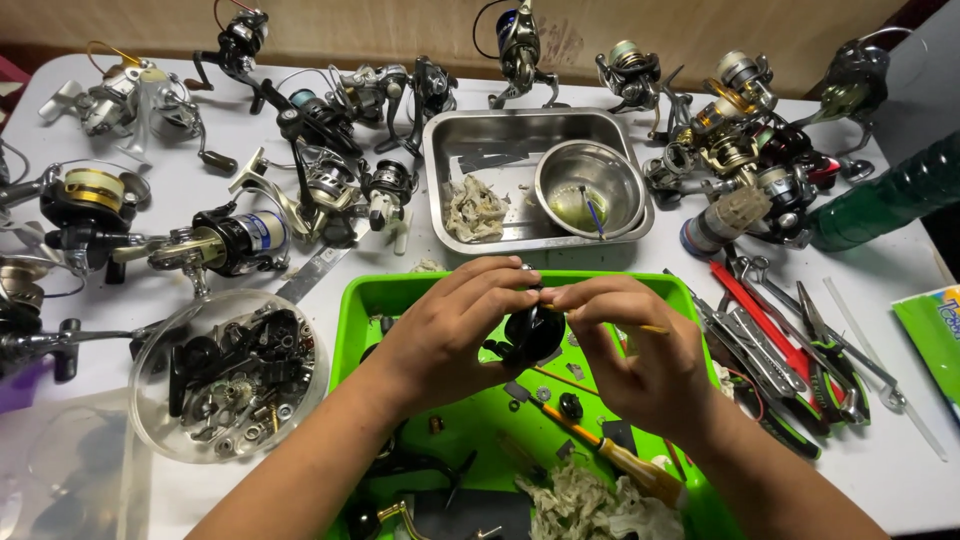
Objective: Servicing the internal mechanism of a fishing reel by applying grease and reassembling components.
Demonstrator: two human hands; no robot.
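Over the green tray [400, 300], a black reel body [532, 335] is gripped between both hands: the left hand [450, 335] is clenched around its left side, the right hand [640, 350] pinches it from the right, fingertips meeting above. A yellow-handled screwdriver [610, 450] lies just below; a steel pan [440, 150] stands beyond on the table [880, 470].

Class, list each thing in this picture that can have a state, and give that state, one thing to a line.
Left hand: fingers closed on the black reel part.
Right hand: fingers pinching the same part's top.
Black reel part: held above the green tray.
Green tray: upright, holding loose small parts.
Small steel bowl: upright in the steel tray, some liquid inside.
Clear plastic bowl: upright, full of reel parts.
Screwdriver: lying flat in the tray.
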